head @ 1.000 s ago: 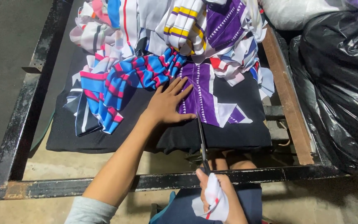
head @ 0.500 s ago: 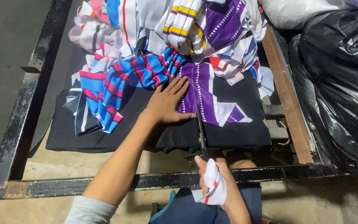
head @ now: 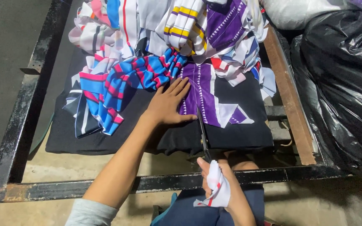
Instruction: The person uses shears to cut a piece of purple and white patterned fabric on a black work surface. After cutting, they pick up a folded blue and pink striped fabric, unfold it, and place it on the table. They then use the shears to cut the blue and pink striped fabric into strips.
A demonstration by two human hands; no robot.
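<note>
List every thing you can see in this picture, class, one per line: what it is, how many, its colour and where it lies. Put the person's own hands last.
scissors: one pair, dark blades, at the near edge of the fabric, pointing away from the person
purple patterned fabric: one piece, purple with white marks, under the blades
black fabric: one layer, black, spread beneath the rest
blue striped fabric: one piece, blue with red and white, left of centre
pile of fabric pieces: many, mixed colours, far end
metal frame: one, black and worn, around the fabric
black plastic bag: one, right side
left hand: flat on the fabric
right hand: on the scissors, wrapped in white cloth
</note>
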